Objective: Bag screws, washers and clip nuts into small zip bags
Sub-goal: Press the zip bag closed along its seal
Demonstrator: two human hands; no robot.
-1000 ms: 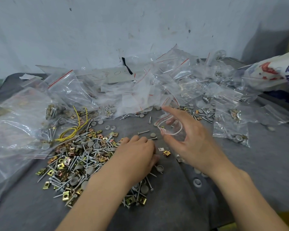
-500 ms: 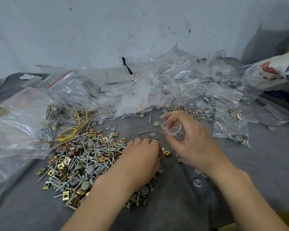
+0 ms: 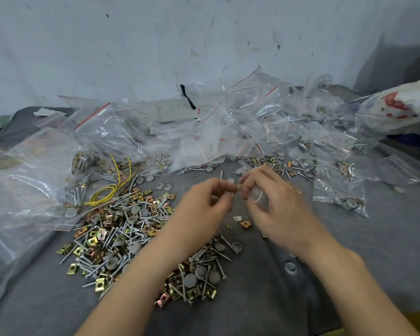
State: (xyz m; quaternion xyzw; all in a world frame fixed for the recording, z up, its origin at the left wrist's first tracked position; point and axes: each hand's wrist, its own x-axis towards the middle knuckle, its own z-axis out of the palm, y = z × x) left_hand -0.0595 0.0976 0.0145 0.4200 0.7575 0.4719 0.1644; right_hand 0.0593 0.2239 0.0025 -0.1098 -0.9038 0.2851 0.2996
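Head view: the right hand point(image 3: 280, 209) is curling round a small zip bag point(image 3: 259, 198), which looks like thin, limp, slick film and is probably best pinched near its mouth. The left hand point(image 3: 201, 204) is pinching a clip nut point(image 3: 239, 187) right at that mouth, above the grey mat point(image 3: 378, 263). Light, stiff and sharp-edged, the nut is likely asking for a fingertip hold on its flat faces, while the loose pile point(image 3: 121, 229) is lying beside the left forearm

Bare grey mat point(image 3: 386, 238) lies open right; hardware pile point(image 3: 121, 229) left, zip bags point(image 3: 228, 127) behind.
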